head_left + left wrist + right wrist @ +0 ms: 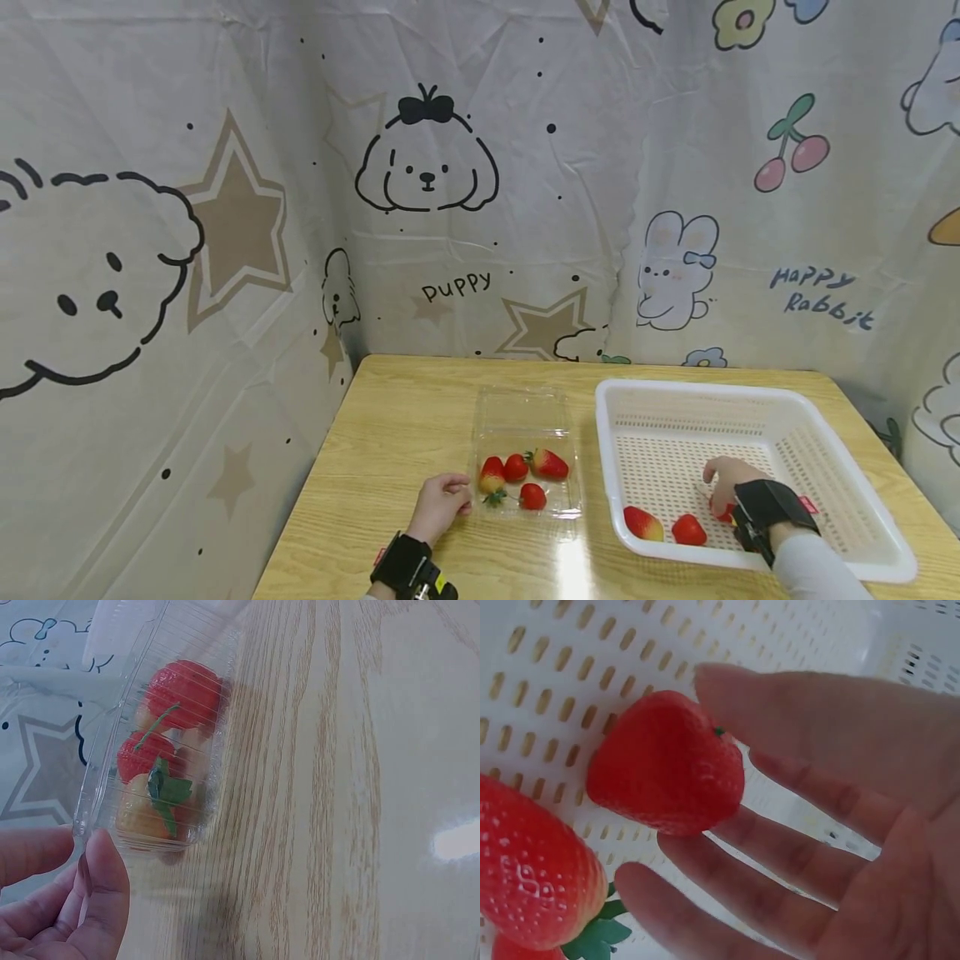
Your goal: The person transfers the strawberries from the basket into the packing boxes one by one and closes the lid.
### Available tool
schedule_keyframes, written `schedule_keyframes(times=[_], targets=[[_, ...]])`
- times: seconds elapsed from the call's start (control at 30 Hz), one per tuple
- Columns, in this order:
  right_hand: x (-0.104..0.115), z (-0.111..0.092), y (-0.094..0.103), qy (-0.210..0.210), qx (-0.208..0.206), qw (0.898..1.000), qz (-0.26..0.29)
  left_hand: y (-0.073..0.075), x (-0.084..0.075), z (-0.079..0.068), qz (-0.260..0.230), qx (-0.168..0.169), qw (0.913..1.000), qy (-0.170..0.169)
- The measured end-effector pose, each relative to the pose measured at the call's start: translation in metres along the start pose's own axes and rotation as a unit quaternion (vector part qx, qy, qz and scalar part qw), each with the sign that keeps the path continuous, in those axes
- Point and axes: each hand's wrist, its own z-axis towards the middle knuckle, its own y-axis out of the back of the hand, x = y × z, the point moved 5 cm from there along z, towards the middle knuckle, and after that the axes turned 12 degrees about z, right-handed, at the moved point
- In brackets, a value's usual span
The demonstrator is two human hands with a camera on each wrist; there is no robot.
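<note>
My left hand (438,507) pinches the rim of a clear plastic box (522,410) at its left side, thumb and forefinger meeting on the edge in the left wrist view. Several strawberries lie in that box, among them a red strawberry (182,691) and a paler one with green leaves (171,791). Inside the white basket, my right hand (731,477) holds a red strawberry (664,765) between the thumb and the fingers, close over the slotted floor. Just beside it lies a larger strawberry (532,862) with green leaves.
The white basket (606,454) takes up the right of the wooden table (390,417). Near its front wall lie a red-and-yellow strawberry (642,523) and a red one (688,530). Behind the table hangs a printed curtain (525,250).
</note>
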Motion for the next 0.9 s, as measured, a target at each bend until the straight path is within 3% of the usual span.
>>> schedule_keyframes(times=[0.43, 0.9], targets=[[0.010, -0.005, -0.006, -0.005, 0.011, 1.000, -0.002, -0.001, 0.002, 0.002, -0.003, 0.007, 1.0000, -0.003], [0.004, 0.000, -0.009, -0.001, 0.011, 1.000, 0.009, 0.000, 0.001, 0.001, 0.003, 0.005, 1.0000, 0.003]])
